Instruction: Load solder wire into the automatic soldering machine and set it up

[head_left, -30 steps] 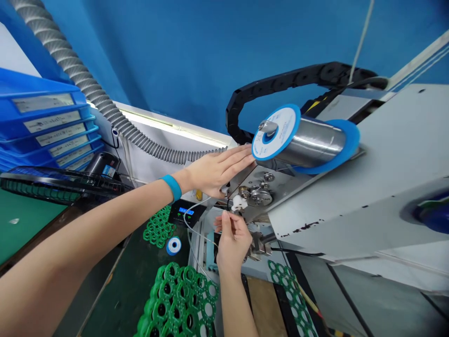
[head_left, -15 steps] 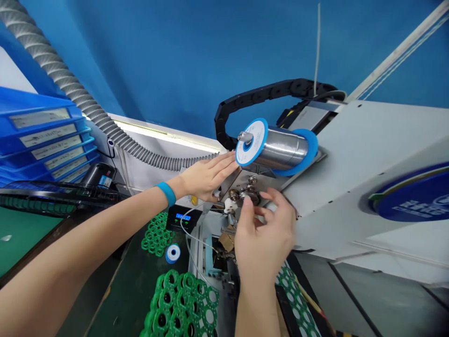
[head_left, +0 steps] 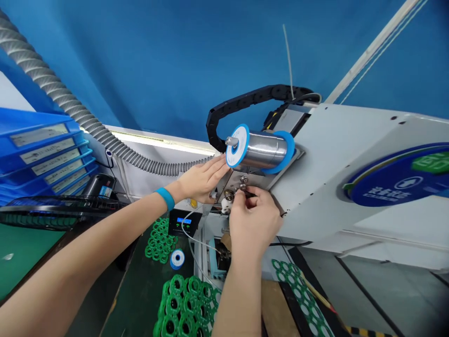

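A large spool of solder wire [head_left: 264,150] with blue flanges sits on a spindle at the wire feeder of a white machine. My left hand [head_left: 201,180] lies with outstretched fingers along the feeder's metal plate [head_left: 232,179], fingertips close to the spool's near flange. Just below the spool, my right hand [head_left: 255,217] is closed, thumb and fingers pinched around the feeder's round metal knob, which they mostly cover. Beside the thumb are a small brass-coloured gear [head_left: 228,194] and a white fitting [head_left: 226,206]. Small metal rollers [head_left: 243,180] show above the fingers.
Green ring-shaped circuit boards [head_left: 185,304] are stacked below, near a smaller solder spool [head_left: 177,258] and a controller with a lit display [head_left: 184,221]. Blue bins [head_left: 45,145], a black fan [head_left: 52,210] and a grey hose [head_left: 87,121] are left. The machine's white housing [head_left: 326,173] extends right.
My right hand has moved in from loosely spread fingers to a pinch at the feeder's knob. My left hand stays against the plate. The view has shifted slightly to the right.
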`<act>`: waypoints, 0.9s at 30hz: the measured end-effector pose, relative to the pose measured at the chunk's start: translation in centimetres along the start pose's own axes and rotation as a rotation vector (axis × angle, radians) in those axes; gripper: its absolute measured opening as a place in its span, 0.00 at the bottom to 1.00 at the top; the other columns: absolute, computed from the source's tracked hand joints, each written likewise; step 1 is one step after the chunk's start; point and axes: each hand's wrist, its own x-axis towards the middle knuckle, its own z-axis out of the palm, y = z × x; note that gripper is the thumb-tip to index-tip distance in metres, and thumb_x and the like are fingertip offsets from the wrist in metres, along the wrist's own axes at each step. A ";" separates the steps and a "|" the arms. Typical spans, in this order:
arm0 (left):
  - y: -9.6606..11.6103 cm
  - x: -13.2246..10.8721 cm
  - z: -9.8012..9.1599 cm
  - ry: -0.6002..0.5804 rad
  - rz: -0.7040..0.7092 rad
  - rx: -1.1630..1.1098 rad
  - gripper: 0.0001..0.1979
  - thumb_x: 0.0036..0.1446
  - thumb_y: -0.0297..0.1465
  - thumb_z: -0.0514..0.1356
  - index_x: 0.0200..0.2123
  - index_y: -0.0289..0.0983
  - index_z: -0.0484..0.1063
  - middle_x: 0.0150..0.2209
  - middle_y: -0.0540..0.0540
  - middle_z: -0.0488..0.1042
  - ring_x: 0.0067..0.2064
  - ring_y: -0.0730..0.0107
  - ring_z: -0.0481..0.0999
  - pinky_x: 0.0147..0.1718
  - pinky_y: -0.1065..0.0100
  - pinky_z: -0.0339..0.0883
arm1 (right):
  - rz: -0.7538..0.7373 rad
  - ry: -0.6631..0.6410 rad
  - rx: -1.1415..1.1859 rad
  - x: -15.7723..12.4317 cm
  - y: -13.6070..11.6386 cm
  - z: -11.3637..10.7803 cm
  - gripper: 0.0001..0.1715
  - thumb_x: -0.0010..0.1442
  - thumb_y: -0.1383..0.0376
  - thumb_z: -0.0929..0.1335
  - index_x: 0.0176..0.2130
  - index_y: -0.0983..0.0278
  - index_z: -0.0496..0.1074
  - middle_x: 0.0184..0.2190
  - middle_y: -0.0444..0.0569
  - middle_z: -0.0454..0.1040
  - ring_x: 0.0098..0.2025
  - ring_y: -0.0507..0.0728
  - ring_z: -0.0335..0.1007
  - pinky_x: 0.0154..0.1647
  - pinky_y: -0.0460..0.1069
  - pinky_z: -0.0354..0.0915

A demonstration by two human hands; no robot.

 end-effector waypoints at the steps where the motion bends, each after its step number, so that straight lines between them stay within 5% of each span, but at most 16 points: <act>1: 0.0 0.0 -0.1 -0.007 0.000 0.001 0.45 0.46 0.40 0.57 0.59 0.20 0.41 0.58 0.22 0.56 0.62 0.44 0.53 0.47 0.54 0.68 | 0.012 0.014 0.018 -0.1 0.0 0.1 0.07 0.49 0.64 0.66 0.30 0.64 0.72 0.17 0.45 0.70 0.20 0.55 0.63 0.24 0.48 0.52; 6: 0.1 0.2 -0.2 -0.006 -0.012 0.016 0.46 0.45 0.40 0.57 0.59 0.20 0.40 0.58 0.21 0.57 0.61 0.43 0.55 0.45 0.54 0.68 | -0.004 0.119 0.104 -0.5 0.2 0.9 0.07 0.49 0.66 0.66 0.31 0.65 0.70 0.17 0.44 0.69 0.20 0.54 0.63 0.24 0.48 0.54; 12: -0.1 0.1 0.0 -0.011 0.000 0.020 0.46 0.46 0.41 0.56 0.60 0.19 0.39 0.57 0.21 0.57 0.61 0.43 0.55 0.44 0.54 0.69 | -0.122 0.086 0.172 -0.7 0.9 0.5 0.09 0.51 0.68 0.66 0.36 0.67 0.69 0.18 0.41 0.68 0.19 0.51 0.63 0.23 0.46 0.58; 19: -0.2 0.1 0.2 -0.028 -0.001 -0.009 0.47 0.48 0.43 0.56 0.60 0.21 0.37 0.58 0.22 0.55 0.62 0.43 0.53 0.46 0.52 0.68 | -0.619 0.147 -0.088 -0.7 2.2 -1.1 0.14 0.57 0.72 0.62 0.40 0.67 0.74 0.29 0.49 0.71 0.28 0.52 0.66 0.26 0.46 0.60; 27: -0.1 0.3 0.1 -0.047 0.002 -0.019 0.47 0.45 0.42 0.59 0.60 0.20 0.41 0.59 0.23 0.54 0.62 0.42 0.50 0.49 0.52 0.67 | -1.048 0.076 -0.642 0.8 2.6 -2.9 0.21 0.55 0.73 0.62 0.48 0.64 0.70 0.28 0.47 0.69 0.27 0.54 0.62 0.22 0.48 0.53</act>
